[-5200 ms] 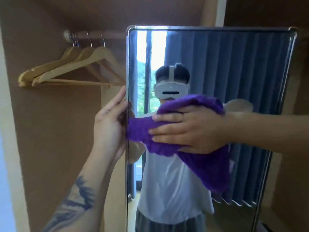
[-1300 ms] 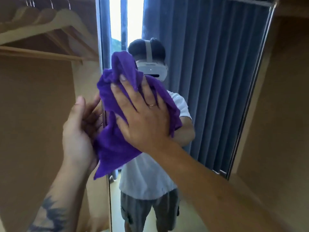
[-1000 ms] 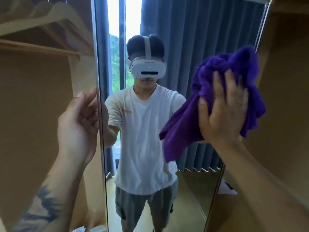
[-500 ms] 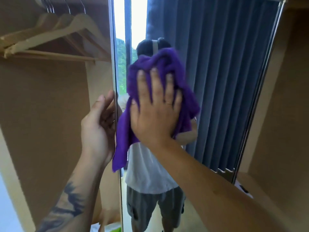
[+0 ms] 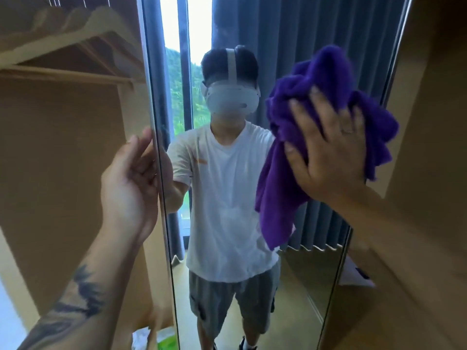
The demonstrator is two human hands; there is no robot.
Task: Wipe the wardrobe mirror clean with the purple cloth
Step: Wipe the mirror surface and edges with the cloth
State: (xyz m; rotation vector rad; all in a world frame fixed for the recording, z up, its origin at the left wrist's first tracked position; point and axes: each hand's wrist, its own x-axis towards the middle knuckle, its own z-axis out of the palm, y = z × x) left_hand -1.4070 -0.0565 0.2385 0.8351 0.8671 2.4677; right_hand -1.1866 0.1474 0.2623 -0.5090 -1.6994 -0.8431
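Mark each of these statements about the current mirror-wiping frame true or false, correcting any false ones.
1. The right hand presses the purple cloth flat against the mirror. True.
2. The cloth sits near the mirror's left edge. False: it is near the right edge.
3. The left hand holds the mirror's left edge. True.
4. The left hand grips a spray bottle. False: it holds only the mirror's edge; no bottle is in view.
5. Wooden hangers hang left of the mirror. True.
6. The cloth is folded into a neat square. False: it is bunched, with a loose end hanging below the hand.
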